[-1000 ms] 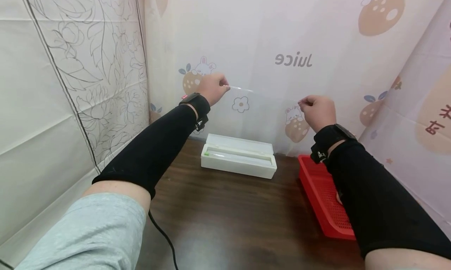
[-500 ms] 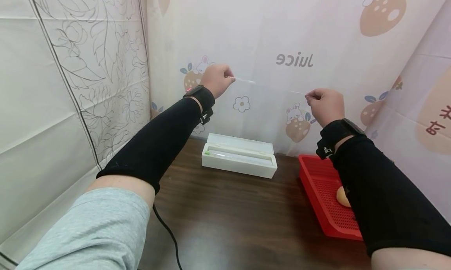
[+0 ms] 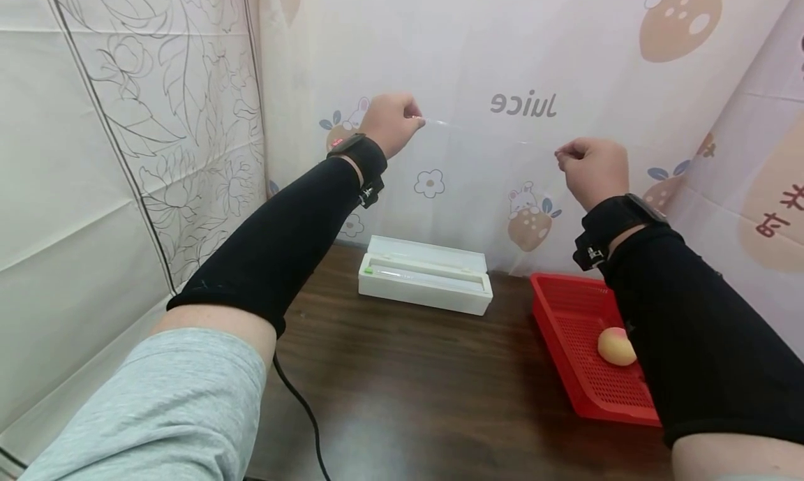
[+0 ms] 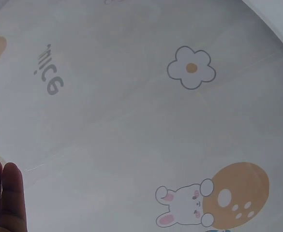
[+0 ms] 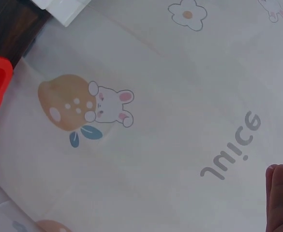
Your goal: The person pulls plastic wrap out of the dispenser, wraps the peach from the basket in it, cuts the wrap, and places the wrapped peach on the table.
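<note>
A sheet of clear cling film [image 3: 442,123] stretches between my hands, nearly invisible except for glints along its upper edge. At its left end, my left hand [image 3: 391,123] pinches the film between thumb and fingers. My right hand [image 3: 595,168] pinches the other end, a little lower. Both hands are raised in front of the patterned curtain, well above the table. The left wrist view catches fingertips [image 4: 13,193] at the lower left, with a faint film crease beside them. Fingers [image 5: 280,193] of the right hand show at the lower right of its wrist view.
A white cling film dispenser [image 3: 421,296] stands at the back of the dark wooden table [image 3: 402,376], lid raised, with a green piece at its left end. On the right, a red basket [image 3: 555,334] holds a peach [image 3: 616,346], partly behind my right sleeve. A black cable [image 3: 301,397] runs along the front left.
Both hands have risen and shifted right, still pinching the film. As my right arm moved aside, the peach in the basket came into view.
</note>
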Tool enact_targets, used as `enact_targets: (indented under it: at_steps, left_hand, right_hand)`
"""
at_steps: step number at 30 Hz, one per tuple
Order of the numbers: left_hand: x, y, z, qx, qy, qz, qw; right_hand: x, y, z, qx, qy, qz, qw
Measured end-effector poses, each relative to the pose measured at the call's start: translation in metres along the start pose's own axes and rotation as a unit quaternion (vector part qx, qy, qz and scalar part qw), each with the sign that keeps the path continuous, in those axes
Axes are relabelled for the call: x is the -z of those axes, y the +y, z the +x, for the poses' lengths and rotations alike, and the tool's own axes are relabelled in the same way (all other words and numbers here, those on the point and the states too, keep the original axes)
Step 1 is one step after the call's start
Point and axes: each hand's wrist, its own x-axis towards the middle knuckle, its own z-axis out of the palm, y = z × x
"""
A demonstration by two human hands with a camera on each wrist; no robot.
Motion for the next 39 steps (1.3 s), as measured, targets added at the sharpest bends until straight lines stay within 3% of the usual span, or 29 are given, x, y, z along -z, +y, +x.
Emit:
enact_targets:
  at_steps: [12, 16, 20, 25, 28, 30, 32, 34, 36, 39]
  left_hand:
    - [0.01, 0.012, 0.0, -0.007, 0.017, 0.009, 0.9998]
    - [0.01, 0.016, -0.012, -0.033, 0.016, 0.006, 0.9993]
    - [0.009, 0.019, -0.037, -0.075, 0.015, 0.007, 0.997]
    - [0.001, 0.015, -0.097, -0.149, 0.04, -0.043, 0.9871]
    - [-0.011, 0.011, -0.15, -0.202, 0.065, -0.094, 0.9727]
    - [-0.022, 0.009, -0.188, -0.218, 0.076, -0.13, 0.9643]
    - [-0.035, 0.009, -0.225, -0.226, 0.074, -0.172, 0.9561]
    - [-0.047, 0.009, -0.257, -0.216, 0.065, -0.201, 0.9533]
    - [-0.061, 0.007, -0.287, -0.2, 0.049, -0.217, 0.954]
    - [-0.075, 0.0, -0.327, -0.166, 0.006, -0.209, 0.9638]
  right_hand:
    - [0.008, -0.003, -0.003, 0.003, 0.015, 0.011, 1.0]
    - [0.009, 0.006, -0.014, 0.005, 0.007, 0.017, 1.0]
    - [0.01, 0.017, -0.038, 0.016, 0.015, 0.019, 1.0]
    - [0.006, 0.028, -0.097, 0.025, 0.059, 0.045, 0.997]
    - [0.0, 0.031, -0.149, 0.016, 0.104, 0.082, 0.991]
    - [-0.005, 0.032, -0.183, 0.016, 0.136, 0.112, 0.984]
    - [-0.01, 0.034, -0.214, 0.014, 0.162, 0.14, 0.977]
    - [-0.016, 0.038, -0.24, 0.004, 0.172, 0.151, 0.973]
    - [-0.022, 0.042, -0.263, -0.009, 0.17, 0.156, 0.973]
    - [-0.033, 0.052, -0.296, -0.023, 0.15, 0.138, 0.979]
